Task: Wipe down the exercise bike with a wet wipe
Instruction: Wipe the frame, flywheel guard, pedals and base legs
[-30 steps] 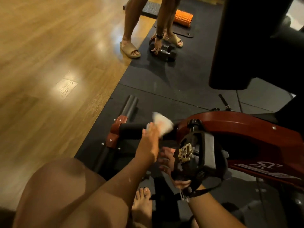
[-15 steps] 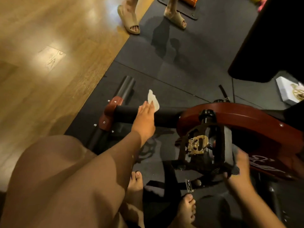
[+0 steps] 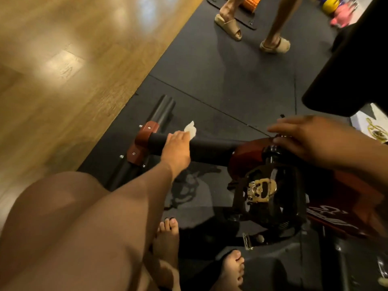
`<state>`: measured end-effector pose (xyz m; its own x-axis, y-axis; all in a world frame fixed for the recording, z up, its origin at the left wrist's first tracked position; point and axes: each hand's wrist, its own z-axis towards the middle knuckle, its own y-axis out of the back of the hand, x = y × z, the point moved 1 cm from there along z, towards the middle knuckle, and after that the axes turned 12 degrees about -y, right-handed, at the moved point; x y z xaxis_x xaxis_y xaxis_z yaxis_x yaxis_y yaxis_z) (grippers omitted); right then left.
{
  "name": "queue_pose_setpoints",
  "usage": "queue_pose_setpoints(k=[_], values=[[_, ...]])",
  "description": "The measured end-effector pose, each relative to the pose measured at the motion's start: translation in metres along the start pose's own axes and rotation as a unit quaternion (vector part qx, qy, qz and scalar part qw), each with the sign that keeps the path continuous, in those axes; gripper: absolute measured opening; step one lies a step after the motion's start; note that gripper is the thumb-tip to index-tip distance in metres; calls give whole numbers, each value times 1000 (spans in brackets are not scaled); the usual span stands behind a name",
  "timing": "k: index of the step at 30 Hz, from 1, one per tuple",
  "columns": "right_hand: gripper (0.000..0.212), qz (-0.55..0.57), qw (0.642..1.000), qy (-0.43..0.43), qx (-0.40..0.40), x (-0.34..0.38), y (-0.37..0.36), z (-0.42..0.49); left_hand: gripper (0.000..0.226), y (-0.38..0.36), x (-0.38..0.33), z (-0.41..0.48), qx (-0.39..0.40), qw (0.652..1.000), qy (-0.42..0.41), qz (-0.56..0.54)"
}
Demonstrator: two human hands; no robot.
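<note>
While the left hand (image 3: 176, 151) lies across the black frame tube (image 3: 210, 151) of the exercise bike (image 3: 340, 198) at mid-frame, its fingers (image 3: 180, 136) curve over the tube's far side and press the wet wipe (image 3: 190, 129) against it. A white corner of the wipe protrudes just beyond the fingertips. The right hand (image 3: 300, 137), right of centre, rests on top of the red flywheel housing (image 3: 245, 158) above the pedal (image 3: 266, 198), fingers outstretched and holding nothing.

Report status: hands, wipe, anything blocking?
Left hand holds wipe on black tube. Right hand at red cover, fingers straight. Nothing blocks the tube.
</note>
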<state>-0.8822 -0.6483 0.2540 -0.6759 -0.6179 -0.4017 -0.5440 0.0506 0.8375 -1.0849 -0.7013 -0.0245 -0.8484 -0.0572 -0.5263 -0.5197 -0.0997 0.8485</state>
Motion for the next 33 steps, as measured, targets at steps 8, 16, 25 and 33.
queue_pose_setpoints(k=[8,16,25,33], values=[[47,161,982,-9,-98,-23,-39,9,68,14,-88,60,141,949,-239,-148],[47,221,971,-30,-89,-27,-40,12,66,30,-67,57,202,947,-202,-147],[42,322,933,-47,-152,-31,-43,12,32,79,-163,81,322,818,-90,-468],[45,337,925,-52,-169,-34,-47,11,62,95,-104,65,289,886,-143,-334]])
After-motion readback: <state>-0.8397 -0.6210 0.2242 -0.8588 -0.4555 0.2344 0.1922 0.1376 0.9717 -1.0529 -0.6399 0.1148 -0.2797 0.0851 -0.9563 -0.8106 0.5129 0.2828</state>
